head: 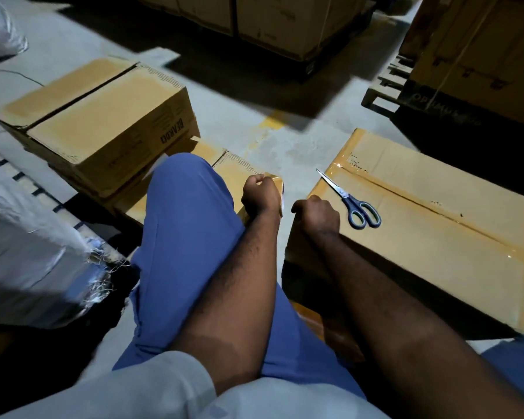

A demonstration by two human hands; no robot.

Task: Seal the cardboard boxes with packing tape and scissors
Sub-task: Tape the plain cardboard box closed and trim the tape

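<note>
left hand (pixel 261 195) grips tape roll (pixel 282 192) | right hand (pixel 317 218) curled at box (pixel 436 237) edge, hold unclear | risk: tape twists or self-sticks; scissors (pixel 351 201) may slide off box

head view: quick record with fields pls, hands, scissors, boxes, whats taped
left hand: curled round what looks like a tape roll
right hand: curled at the near left corner of the right box; what it holds is hidden
scissors: lying closed on the right box, untouched, blades pointing away from the person
right box seam: glossy tape runs along it
left box: on top of a stack, centre seam shows a dark gap
</note>
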